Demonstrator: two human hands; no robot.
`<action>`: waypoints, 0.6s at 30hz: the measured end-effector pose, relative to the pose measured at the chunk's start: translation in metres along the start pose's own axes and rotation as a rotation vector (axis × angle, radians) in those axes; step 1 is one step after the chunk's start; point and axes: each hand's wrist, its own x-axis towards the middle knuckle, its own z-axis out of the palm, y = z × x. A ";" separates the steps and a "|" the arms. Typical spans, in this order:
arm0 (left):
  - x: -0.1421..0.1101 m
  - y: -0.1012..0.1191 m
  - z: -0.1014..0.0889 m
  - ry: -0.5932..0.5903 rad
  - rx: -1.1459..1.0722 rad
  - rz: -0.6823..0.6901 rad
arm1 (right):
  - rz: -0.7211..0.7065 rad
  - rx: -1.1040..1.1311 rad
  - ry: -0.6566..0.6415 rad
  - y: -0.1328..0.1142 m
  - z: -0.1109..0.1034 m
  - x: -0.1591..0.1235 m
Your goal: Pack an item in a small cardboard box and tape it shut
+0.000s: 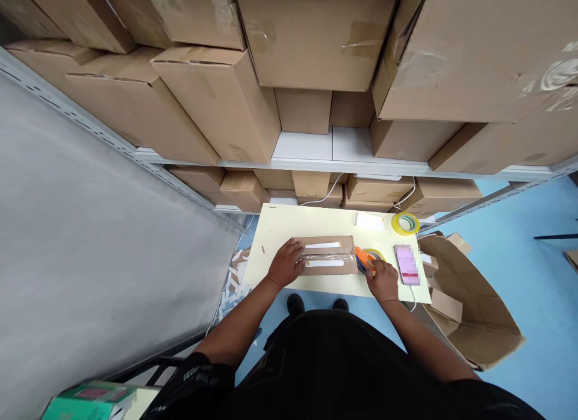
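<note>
Brn ctn (327,255), taped, 2 wht strips atop, orng dispenser (362,257) at R end

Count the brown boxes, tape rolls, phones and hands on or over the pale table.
Brown box: 1
Tape rolls: 2 (loose roll, roll near the orange dispenser part)
Phone: 1
Hands: 2 (left hand, right hand)
Total: 6

White letters (201,377) on the black left sleeve (212,399) partly read "THE"; the phone screen (407,265) is pixelated, unreadable.
</note>
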 end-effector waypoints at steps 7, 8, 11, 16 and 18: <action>0.010 0.019 0.001 -0.102 0.132 0.080 | -0.002 -0.173 -0.120 0.013 0.026 0.011; 0.011 0.022 0.001 -0.112 0.145 0.078 | 0.001 -0.150 -0.102 0.010 0.025 0.012; 0.017 0.033 0.004 -0.132 0.175 0.043 | 0.080 0.000 -0.060 0.006 0.009 0.017; 0.032 0.049 0.016 -0.140 0.085 -0.015 | 0.444 0.492 -0.071 0.008 -0.046 0.030; 0.037 0.047 0.017 -0.113 -0.005 -0.018 | 0.484 0.690 -0.020 0.002 -0.069 0.038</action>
